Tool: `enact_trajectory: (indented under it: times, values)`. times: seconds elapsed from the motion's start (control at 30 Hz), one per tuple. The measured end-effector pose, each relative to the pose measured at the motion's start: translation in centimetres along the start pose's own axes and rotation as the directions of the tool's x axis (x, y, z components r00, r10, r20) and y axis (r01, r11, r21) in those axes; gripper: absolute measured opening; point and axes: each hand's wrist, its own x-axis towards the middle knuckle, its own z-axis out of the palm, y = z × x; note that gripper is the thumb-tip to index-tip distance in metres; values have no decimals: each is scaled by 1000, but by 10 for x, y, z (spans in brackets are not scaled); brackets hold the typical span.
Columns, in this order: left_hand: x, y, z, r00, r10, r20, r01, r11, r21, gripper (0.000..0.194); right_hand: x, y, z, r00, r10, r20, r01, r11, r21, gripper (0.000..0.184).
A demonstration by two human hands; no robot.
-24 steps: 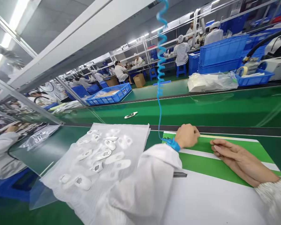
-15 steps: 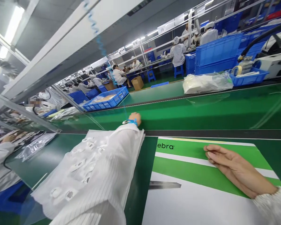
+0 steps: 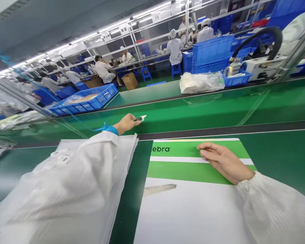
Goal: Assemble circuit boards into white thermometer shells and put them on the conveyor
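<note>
Right now, the left hand point(image 3: 128, 122) is stretched out beyond the far left corner of the printed mat point(image 3: 190, 210), its grip closed on one end of a small white part point(image 3: 142, 118) with a dark inner side, above the green strip point(image 3: 183, 118) behind the bench point(image 3: 131, 189). A blue wrist strap point(image 3: 112, 129) circles that wrist. Over the mat's green bands, the right hand point(image 3: 222, 161) has its grip loosely curled and half open, holding nothing visible; whether it touches the mat I cannot tell. White sheets point(image 3: 128, 149) lie left of the mat, partly under the left sleeve point(image 3: 91, 166), with white pieces point(image 3: 64, 159) on them
</note>
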Motion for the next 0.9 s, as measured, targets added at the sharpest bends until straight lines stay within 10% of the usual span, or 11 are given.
enact_trajectory:
  times: [0.1, 0.2, 0.37, 0.63, 0.9]
  values:
    - [-66, 31, 5, 945, 215, 246, -203, 976, -75, 32, -20, -21, 1, 995, -91, 39, 98, 955, -279, 38]
    - [-160, 49, 26, 718, 507, 477, -487, 855, -176, 24, -60, -32, 4, 977, -142, 159, 207, 812, -546, 37]
    - [-271, 41, 80, 724, 501, 475, -443, 865, -236, 18, -121, 2, 24, 976, -159, 147, 216, 637, -740, 33]
    - [-279, 45, 113, 869, 374, 322, -235, 887, -397, 12, -137, 47, 41, 931, -366, 14, 248, 602, -759, 19]
    - [-276, 66, 126, 901, 312, 302, -193, 911, -365, 5, -140, 47, 40, 894, -444, 56, 310, 523, -794, 17]
